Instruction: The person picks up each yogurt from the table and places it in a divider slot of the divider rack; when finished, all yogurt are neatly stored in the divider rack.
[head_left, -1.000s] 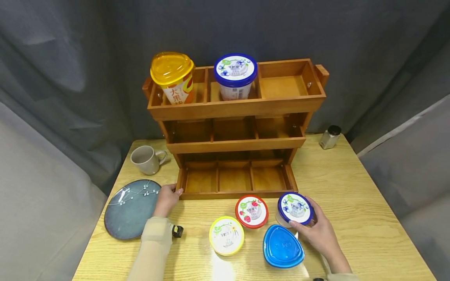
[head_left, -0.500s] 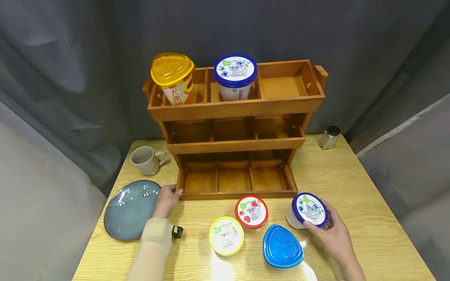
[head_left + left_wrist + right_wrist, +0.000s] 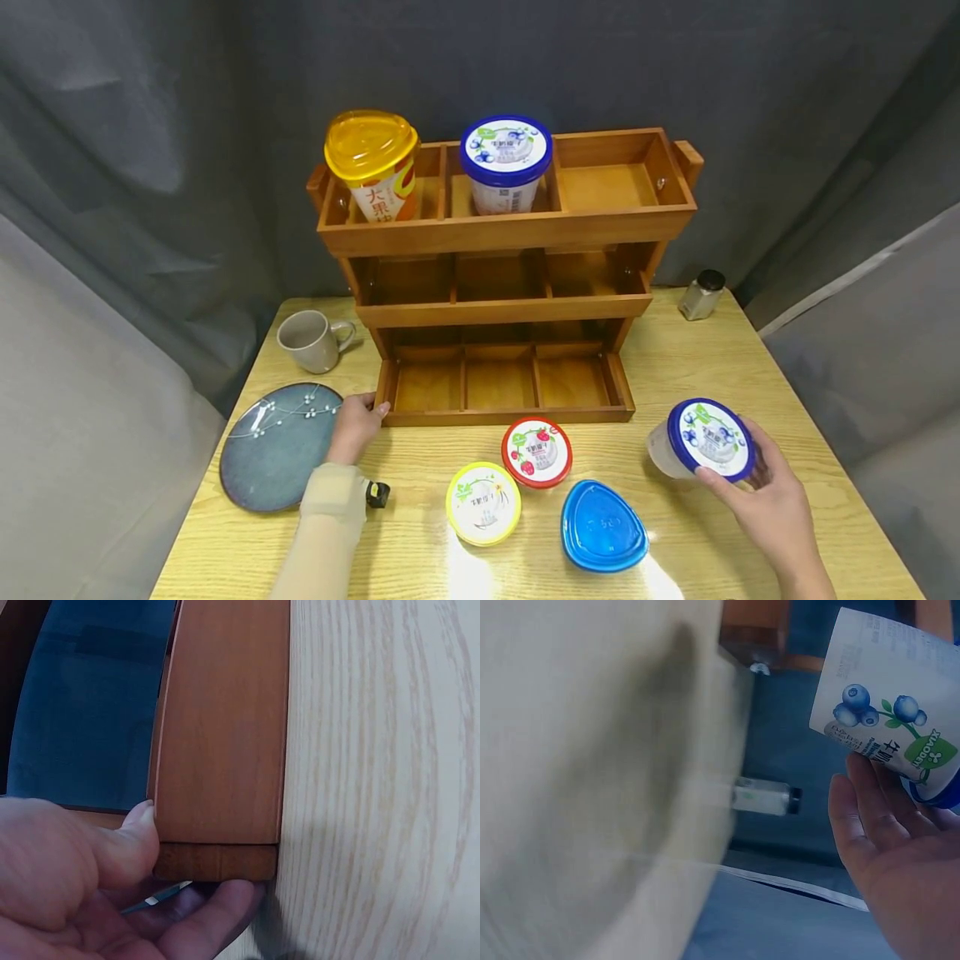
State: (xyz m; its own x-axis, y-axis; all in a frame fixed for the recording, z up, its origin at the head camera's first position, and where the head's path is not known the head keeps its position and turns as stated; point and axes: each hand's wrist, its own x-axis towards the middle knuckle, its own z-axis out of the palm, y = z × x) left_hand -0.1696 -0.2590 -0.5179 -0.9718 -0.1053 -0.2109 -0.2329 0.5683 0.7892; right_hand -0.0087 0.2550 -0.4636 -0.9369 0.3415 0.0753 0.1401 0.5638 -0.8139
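Observation:
My right hand [image 3: 776,500] holds a blue-lidded blueberry tub [image 3: 712,442] off the table at the right. The tub tilts, and its printed white side faces the right wrist view. At the left, my left hand [image 3: 356,427] grips the front corner of the three-tier wooden rack [image 3: 517,232]; in the left wrist view the thumb presses the wood's edge with fingers beneath. Between the hands lie a red-lidded tub [image 3: 537,452], a yellow-lidded tub [image 3: 483,504] and a cup with a blue three-cornered lid [image 3: 603,527]. The rack's top tier bears a yellow-lidded cup [image 3: 371,154] and another blueberry tub [image 3: 506,158].
A blue-grey plate [image 3: 277,467] lies left of my left forearm, with a grey mug [image 3: 309,343] behind it. Toward the back right stands a small black-capped jar [image 3: 702,296]. Dark curtains [image 3: 480,58] close off the back.
My right hand has carried the blueberry tub rightward, away from the blue three-cornered lid, and lifted and tilted it. My left hand stays at the rack's corner.

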